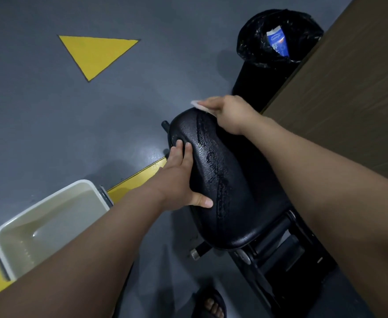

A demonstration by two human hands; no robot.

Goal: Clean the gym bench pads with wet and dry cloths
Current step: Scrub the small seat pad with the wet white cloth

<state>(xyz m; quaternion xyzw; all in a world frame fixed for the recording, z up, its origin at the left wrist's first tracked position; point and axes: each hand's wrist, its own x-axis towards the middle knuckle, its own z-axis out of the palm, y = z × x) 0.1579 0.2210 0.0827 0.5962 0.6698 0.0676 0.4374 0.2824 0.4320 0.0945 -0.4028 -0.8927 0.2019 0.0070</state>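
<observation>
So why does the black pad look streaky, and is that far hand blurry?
Head view: the streaks on the pad are wet patches catching the light. The right hand and its cloth are smeared by motion blur, while the left hand, flat on the pad's edge, is sharp. The wide lens makes the forearms swell towards the frame's edges.

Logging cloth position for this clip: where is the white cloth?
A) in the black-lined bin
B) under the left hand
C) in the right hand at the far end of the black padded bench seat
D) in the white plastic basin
C: the right hand holds the white cloth at the far end of the black textured bench pad.
</observation>
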